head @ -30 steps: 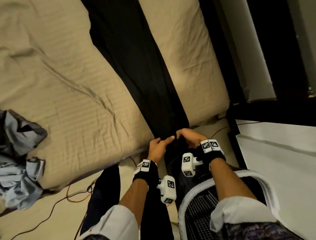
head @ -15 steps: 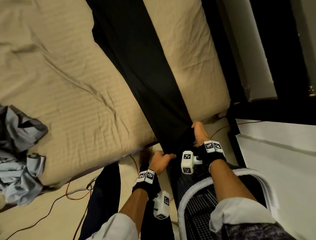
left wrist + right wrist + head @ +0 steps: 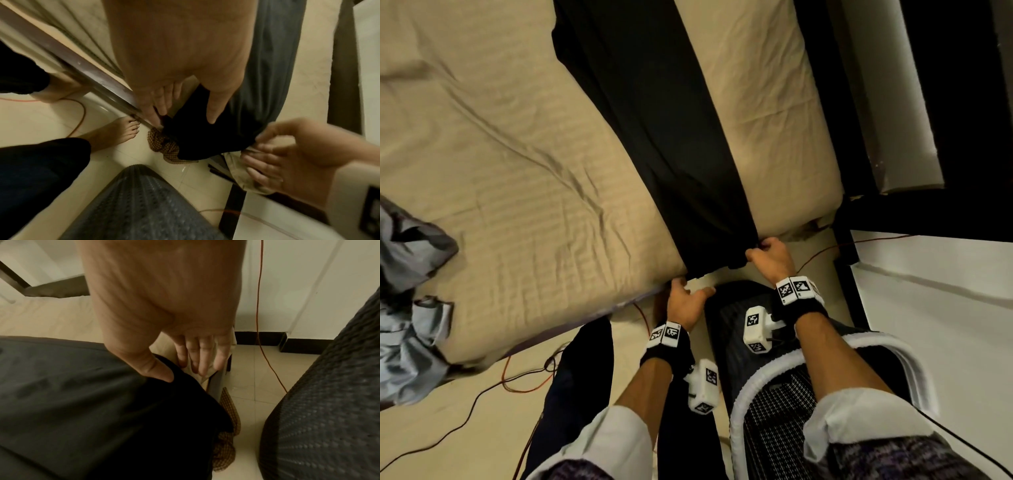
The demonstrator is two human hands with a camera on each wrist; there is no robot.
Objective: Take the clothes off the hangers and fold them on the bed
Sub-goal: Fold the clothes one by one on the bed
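Head view: no legible writing; right hand (image 3: 770, 258) pinches black garment (image 3: 671, 137).

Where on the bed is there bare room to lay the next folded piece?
The widest free patch is the tan sheet between the crumpled grey-blue clothes at the left edge and the long black garment. A narrower strip lies right of the garment, up to the bed's edge. The near corner is crowded by both hands.

Black garment's (image 3: 661, 130) far end cropped
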